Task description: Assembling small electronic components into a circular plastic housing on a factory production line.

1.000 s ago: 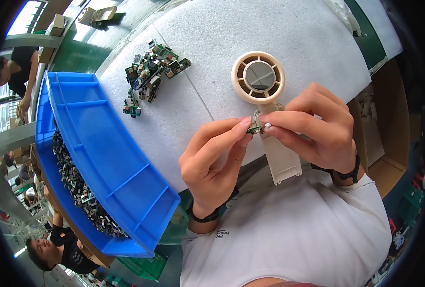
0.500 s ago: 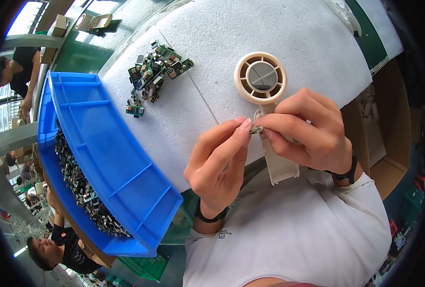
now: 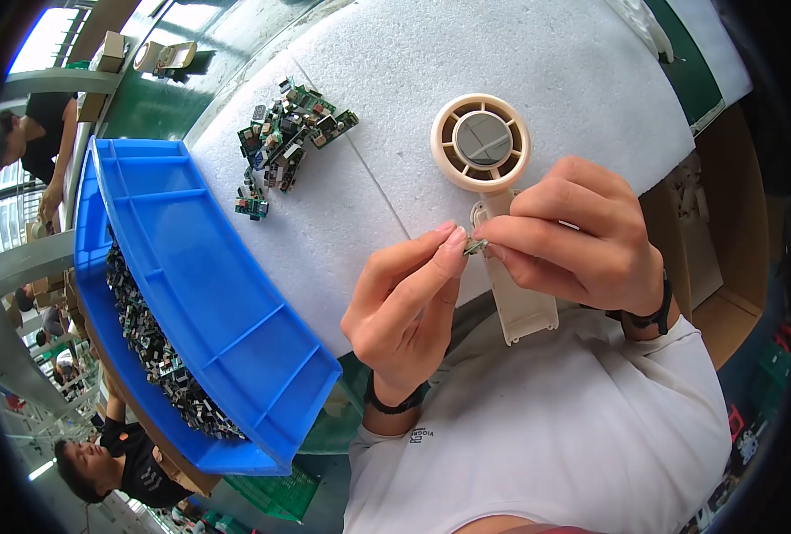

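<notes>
Between the fingertips of my two hands is a small green circuit board (image 3: 475,246). My left hand (image 3: 404,307) pinches it from the left with thumb and forefinger. From the other side, my right hand (image 3: 582,240) has its thumb and forefinger closed at the board's edge; whether it grips the board or a thin part on it is too small to tell. Just beyond and under my right hand lies a cream handheld fan (image 3: 446,158) with a round grille and a grey disc at its middle. Its handle shell (image 3: 522,303) lies open, partly hidden by my fingers.
A loose pile of circuit boards (image 3: 284,138) lies on the white foam sheet (image 3: 378,62). At left, a blue bin (image 3: 209,267) holds many more small boards. A cardboard box (image 3: 734,303) stands at right. Two people (image 3: 115,463) are off to the left. Another fan (image 3: 151,58) sits at the far left.
My hands stay almost in place, both still pinching at the circuit board, which is turned slightly. The fan appears shifted a little to the left in the view.
</notes>
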A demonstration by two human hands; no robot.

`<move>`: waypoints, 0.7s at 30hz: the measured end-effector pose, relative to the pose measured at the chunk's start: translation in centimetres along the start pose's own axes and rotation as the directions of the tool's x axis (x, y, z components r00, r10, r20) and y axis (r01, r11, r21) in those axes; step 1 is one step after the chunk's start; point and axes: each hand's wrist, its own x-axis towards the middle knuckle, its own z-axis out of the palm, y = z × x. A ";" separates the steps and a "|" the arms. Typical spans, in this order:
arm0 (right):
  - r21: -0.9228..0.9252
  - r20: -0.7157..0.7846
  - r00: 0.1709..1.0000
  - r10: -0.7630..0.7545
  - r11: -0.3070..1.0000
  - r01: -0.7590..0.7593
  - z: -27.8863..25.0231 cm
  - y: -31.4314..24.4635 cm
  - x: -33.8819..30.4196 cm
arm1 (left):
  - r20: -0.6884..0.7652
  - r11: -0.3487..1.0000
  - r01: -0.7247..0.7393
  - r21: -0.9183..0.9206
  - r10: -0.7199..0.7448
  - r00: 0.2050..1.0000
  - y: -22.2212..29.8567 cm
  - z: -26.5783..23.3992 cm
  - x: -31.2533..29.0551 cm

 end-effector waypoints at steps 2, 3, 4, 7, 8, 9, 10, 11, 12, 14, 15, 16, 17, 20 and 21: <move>0.005 0.010 1.000 0.003 1.000 -0.003 0.0 0.0 0.0 | 0.002 1.000 0.005 -0.006 -0.005 1.000 0.0 0.0 0.0; 0.007 0.010 1.000 0.004 1.000 -0.004 0.0 0.0 0.0 | 0.004 1.000 -0.014 0.016 0.014 1.000 0.1 0.1 0.0; 0.012 0.000 1.000 0.007 1.000 -0.007 0.1 0.1 0.0 | 0.007 0.999 -0.033 0.038 0.033 0.999 0.2 0.2 0.0; 0.021 -0.023 1.000 0.012 1.000 -0.012 0.4 0.1 -0.1 | 0.017 0.993 -0.079 0.087 0.078 0.997 0.2 0.3 0.1; 0.041 -0.050 0.997 0.060 0.997 -0.058 0.8 -0.1 -0.4 | 0.022 0.988 -0.104 0.113 0.102 0.994 0.2 0.4 0.0; 0.062 -0.076 0.991 0.109 0.993 -0.104 1.2 -0.3 -0.7 | 0.027 0.982 -0.129 0.138 0.127 0.992 0.3 0.4 0.0; 0.084 -0.099 0.983 0.155 0.985 -0.147 1.5 -0.5 -0.8 | 0.028 0.982 -0.130 0.139 0.127 0.992 0.3 0.5 -0.2; 0.085 -0.099 0.983 0.155 0.985 -0.147 1.5 -0.8 -0.8 | 0.017 0.976 -0.142 0.167 0.141 0.990 0.3 0.7 -0.4; 0.103 -0.110 0.975 0.191 0.978 -0.180 1.7 -1.1 -0.7 | 0.007 0.969 -0.155 0.195 0.156 0.988 0.2 0.8 -0.7; 0.137 -0.131 0.956 0.262 0.960 -0.244 1.8 -1.6 -0.6 | -0.002 0.961 -0.168 0.221 0.173 0.985 0.3 1.2 -0.8; 0.142 -0.130 0.956 0.262 0.959 -0.244 1.9 -1.6 -0.6 | -0.028 0.956 -0.163 0.245 0.175 0.984 0.4 1.4 -0.9; 0.145 -0.132 0.954 0.269 0.957 -0.250 1.9 -1.7 -0.5 | -0.054 0.950 -0.158 0.268 0.178 0.982 0.5 1.6 -0.8; 0.148 -0.136 0.952 0.276 0.955 -0.256 2.0 -1.7 -0.5 | -0.080 0.945 -0.152 0.290 0.182 0.980 0.5 1.7 -0.8; 0.141 -0.146 0.951 0.272 0.957 -0.252 2.1 -1.7 -0.4 | -0.076 0.932 -0.179 0.315 0.213 0.974 0.3 1.8 -0.9; 0.132 -0.152 0.954 0.259 0.962 -0.241 2.2 -1.7 -0.3 | -0.076 0.925 -0.192 0.327 0.229 0.971 0.3 1.8 -0.9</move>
